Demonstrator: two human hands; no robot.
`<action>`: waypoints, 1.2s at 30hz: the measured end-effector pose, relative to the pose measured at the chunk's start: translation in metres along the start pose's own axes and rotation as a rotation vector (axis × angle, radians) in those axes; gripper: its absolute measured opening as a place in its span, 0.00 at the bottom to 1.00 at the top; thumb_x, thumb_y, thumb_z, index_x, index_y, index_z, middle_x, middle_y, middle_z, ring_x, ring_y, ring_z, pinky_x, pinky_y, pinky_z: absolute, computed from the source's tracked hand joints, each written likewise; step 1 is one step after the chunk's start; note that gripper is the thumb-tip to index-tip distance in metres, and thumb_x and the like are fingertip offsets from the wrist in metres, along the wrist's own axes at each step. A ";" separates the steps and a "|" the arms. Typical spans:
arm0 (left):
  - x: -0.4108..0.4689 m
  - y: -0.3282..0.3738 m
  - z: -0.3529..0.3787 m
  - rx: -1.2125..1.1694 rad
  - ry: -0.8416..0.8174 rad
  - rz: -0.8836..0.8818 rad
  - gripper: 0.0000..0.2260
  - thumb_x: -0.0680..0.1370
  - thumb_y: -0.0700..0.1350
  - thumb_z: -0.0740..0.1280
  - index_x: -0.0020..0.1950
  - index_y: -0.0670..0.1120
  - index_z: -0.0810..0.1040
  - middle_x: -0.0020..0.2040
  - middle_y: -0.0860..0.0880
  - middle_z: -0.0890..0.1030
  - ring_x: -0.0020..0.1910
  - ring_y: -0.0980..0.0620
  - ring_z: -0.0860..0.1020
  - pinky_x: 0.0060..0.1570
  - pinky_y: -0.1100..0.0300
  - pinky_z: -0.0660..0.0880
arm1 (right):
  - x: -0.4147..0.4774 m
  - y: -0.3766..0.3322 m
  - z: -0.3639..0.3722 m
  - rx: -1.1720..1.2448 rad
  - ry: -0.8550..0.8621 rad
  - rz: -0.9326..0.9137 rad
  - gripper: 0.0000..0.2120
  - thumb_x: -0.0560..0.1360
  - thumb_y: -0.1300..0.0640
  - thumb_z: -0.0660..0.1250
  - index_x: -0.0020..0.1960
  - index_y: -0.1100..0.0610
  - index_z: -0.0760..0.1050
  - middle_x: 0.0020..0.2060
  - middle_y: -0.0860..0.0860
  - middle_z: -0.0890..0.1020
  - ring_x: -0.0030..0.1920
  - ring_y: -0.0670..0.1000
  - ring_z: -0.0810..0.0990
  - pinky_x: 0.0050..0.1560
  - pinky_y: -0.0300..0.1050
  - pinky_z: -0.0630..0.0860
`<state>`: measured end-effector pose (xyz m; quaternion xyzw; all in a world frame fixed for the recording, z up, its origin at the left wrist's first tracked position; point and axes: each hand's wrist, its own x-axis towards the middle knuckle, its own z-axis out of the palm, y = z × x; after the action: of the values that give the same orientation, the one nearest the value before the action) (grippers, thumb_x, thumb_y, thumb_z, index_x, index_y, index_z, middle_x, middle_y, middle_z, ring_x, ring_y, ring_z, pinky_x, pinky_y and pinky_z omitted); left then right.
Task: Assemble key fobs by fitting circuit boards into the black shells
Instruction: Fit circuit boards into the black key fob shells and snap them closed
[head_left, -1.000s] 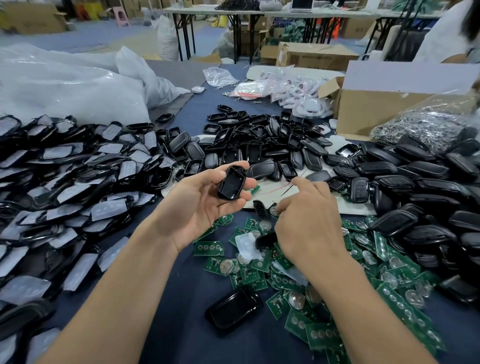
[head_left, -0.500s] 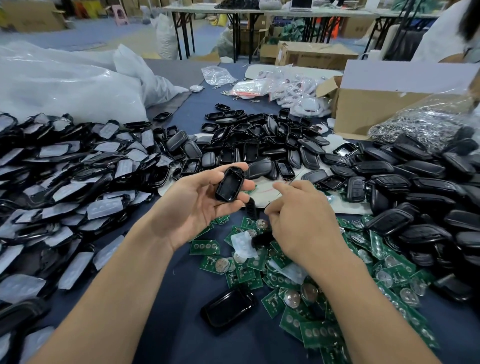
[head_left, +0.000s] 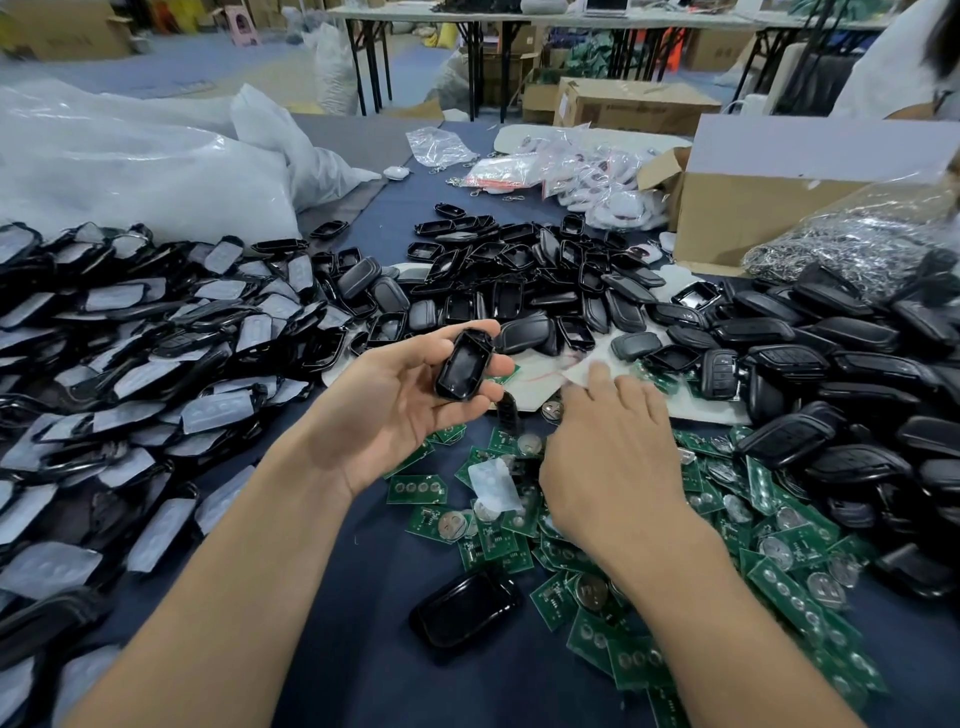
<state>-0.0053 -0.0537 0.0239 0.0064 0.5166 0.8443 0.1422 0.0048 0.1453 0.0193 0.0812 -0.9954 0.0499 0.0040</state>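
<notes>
My left hand (head_left: 400, 410) cradled one black shell (head_left: 464, 366) hollow side up between thumb and fingertips, presumably so a board could drop straight in. My right hand (head_left: 613, 457) stretched palm-down over the green circuit boards (head_left: 415, 488), blurred; I couldn't tell whether it pinched anything. Boards lay nearest me on the blue-clothed worktop (head_left: 363, 623), with shell heaps (head_left: 156, 338) on either side. A cardboard box (head_left: 753, 223) and folding tables (head_left: 441, 13) stood behind.

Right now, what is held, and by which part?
Left hand holds a black shell, thumb on its top end, fingers along one side. Right hand holds nothing visible.
</notes>
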 end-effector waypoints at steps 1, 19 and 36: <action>0.000 0.000 -0.001 -0.003 -0.001 -0.001 0.18 0.84 0.42 0.56 0.69 0.41 0.78 0.59 0.37 0.84 0.46 0.48 0.84 0.45 0.58 0.83 | 0.001 0.003 0.000 -0.005 -0.024 0.022 0.24 0.80 0.52 0.60 0.74 0.59 0.68 0.82 0.60 0.57 0.80 0.62 0.56 0.81 0.58 0.49; 0.002 -0.002 -0.002 0.000 0.008 -0.005 0.18 0.84 0.42 0.57 0.67 0.41 0.81 0.61 0.36 0.83 0.46 0.48 0.84 0.45 0.58 0.83 | 0.011 0.014 -0.002 0.289 0.101 -0.074 0.12 0.77 0.49 0.74 0.57 0.53 0.85 0.76 0.50 0.72 0.77 0.52 0.65 0.78 0.49 0.58; 0.004 -0.002 -0.001 0.051 0.039 -0.010 0.18 0.84 0.42 0.56 0.70 0.42 0.78 0.61 0.38 0.84 0.48 0.48 0.85 0.41 0.59 0.82 | 0.017 0.029 -0.003 0.767 0.228 -0.037 0.14 0.79 0.56 0.68 0.36 0.55 0.84 0.48 0.38 0.85 0.25 0.41 0.74 0.26 0.31 0.69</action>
<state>-0.0089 -0.0527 0.0208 -0.0092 0.5406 0.8301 0.1361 -0.0170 0.1713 0.0197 0.0885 -0.8962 0.4263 0.0848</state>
